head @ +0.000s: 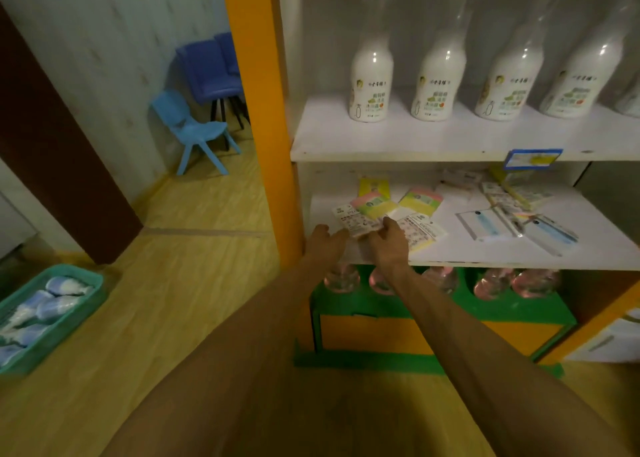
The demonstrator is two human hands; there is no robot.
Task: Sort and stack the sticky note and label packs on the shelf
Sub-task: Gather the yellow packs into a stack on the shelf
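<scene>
Sticky note and label packs lie scattered on the white middle shelf (519, 257). My left hand (325, 240) reaches in with its fingers stretched out and touches the near left edge of a white label pack (351, 219). My right hand (389, 238) pinches that pack's right edge between thumb and fingers. Just behind lie two pink, green and yellow sticky note packs (372, 204) (420, 200) and a yellow pack (373, 185). Another white label pack (422, 230) lies beside my right hand. Further packs (512, 193) and blue-and-white packs (485, 224) lie to the right.
White bottles (372, 86) stand in a row on the shelf above. Pink-tinted clear bottles (491, 283) sit in a green and orange box (381, 335) below. An orange post (263, 110) bounds the shelf on the left. A teal basket (69, 321) and blue chairs (194, 131) stand on the floor.
</scene>
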